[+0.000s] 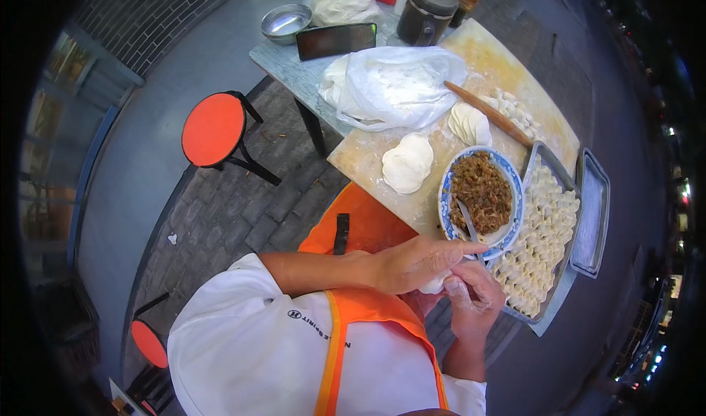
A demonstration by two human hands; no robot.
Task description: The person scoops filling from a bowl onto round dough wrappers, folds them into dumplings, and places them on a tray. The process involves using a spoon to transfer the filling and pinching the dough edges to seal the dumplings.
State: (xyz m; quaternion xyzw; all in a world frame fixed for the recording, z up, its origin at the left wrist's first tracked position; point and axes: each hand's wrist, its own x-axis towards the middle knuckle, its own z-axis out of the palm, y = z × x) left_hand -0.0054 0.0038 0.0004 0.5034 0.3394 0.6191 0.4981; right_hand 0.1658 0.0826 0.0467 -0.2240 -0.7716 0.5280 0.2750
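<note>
My left hand (416, 264) reaches in from the left, fingers stretched toward the bowl's near rim. My right hand (477, 297) meets it, fingers bent. Between them they hold a small piece of white dough (434, 283), mostly hidden by the fingers; any filling in it cannot be seen. Just beyond my hands, a blue-and-white bowl (443, 198) holds brown minced filling (480, 190) and a metal utensil (468, 220). Round dough wrappers lie on the floured board in an overlapping pile (408, 163) and a fanned stack (470, 124). Folded dumplings (543, 234) fill a metal tray (568, 250) at right.
A wooden rolling pin (488, 113) lies by small dough pieces (513, 110). Behind are bagged dough (402, 85), a phone-like device (336, 41), a metal bowl (285, 23) and a dark lidded mug (427, 14). Another tray (591, 212) sits far right; an orange-topped stool (214, 129) stands left.
</note>
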